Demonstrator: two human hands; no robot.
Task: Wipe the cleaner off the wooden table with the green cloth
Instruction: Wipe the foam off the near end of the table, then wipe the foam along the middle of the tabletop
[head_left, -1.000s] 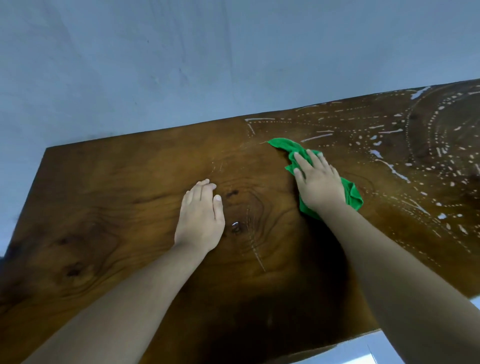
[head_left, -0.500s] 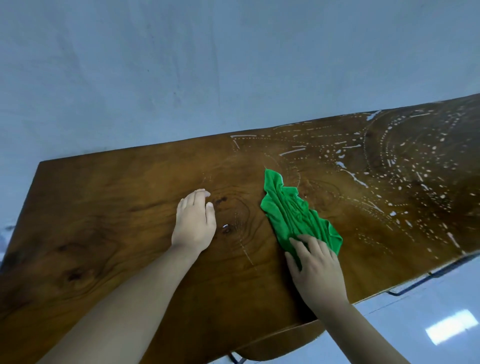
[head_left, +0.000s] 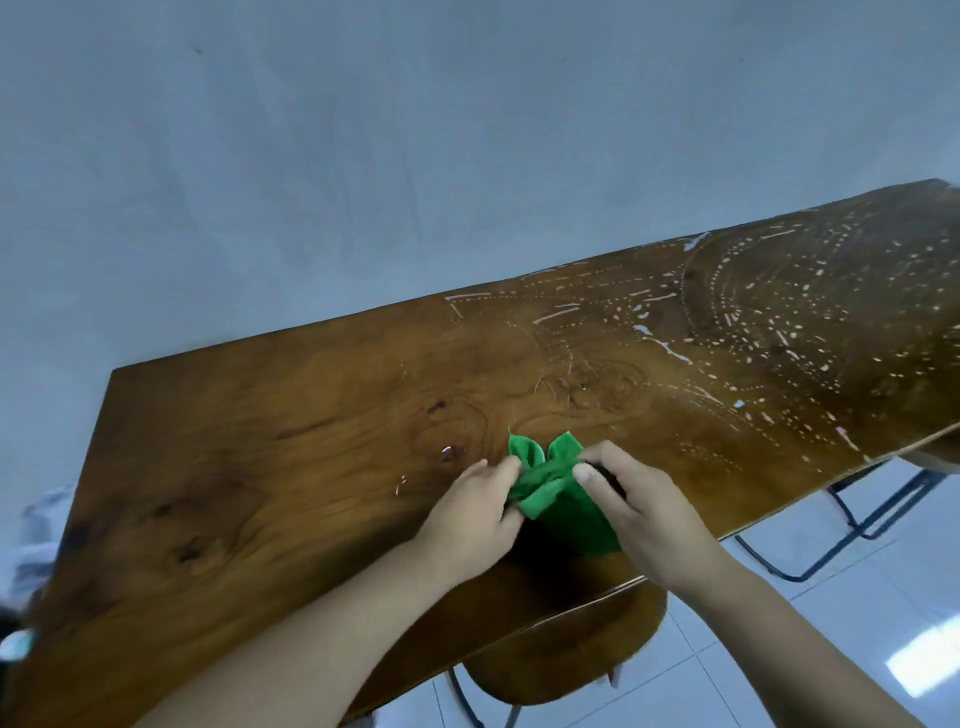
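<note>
Pale blue wall behind, wooden table in front, brown and shiny. White dots and streaks of cleaner up and to the right, well apart from both hands, nearer the right one. Green cloth bunched up, soft and crumpled, lifted near the front edge. Left hand pinched shut on one side, right hand closed on the other. Likely folding, then wiping rightward.

White cleaner streaks lie across the wooden table's right half.
</note>
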